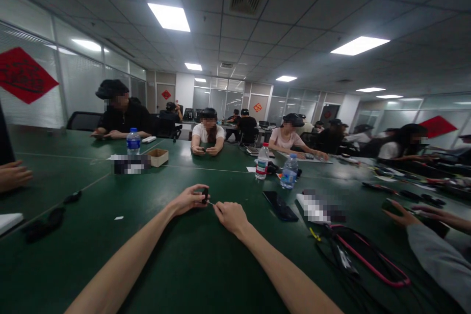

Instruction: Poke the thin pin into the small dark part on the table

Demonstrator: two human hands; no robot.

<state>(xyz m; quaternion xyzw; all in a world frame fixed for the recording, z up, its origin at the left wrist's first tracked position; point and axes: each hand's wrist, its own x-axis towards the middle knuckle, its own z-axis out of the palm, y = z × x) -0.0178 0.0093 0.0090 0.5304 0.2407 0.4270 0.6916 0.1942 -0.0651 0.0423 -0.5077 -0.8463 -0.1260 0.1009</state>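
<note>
Just above the green table (176, 260), my two hands are close together in the middle of the view. My left hand (187, 200) pinches a small black object (205, 195) between thumb and fingers; its exact kind is too small to make out. Closed with the palm down, my right hand (232, 217) grips a thin light-coloured rod (210, 202). The rod's far end points at the lower part of the black object, and I cannot tell whether it goes in. Most of the rod is hidden by my right fingers.
Right of my hands lie a black phone (280, 206), a pink-edged black racket-like item (371, 257) and cables. Bottles (290, 171) and a small box (158, 157) stand farther off. A co-worker's hands (401, 213) are at the right; another person's hand (14, 175) is at the left.
</note>
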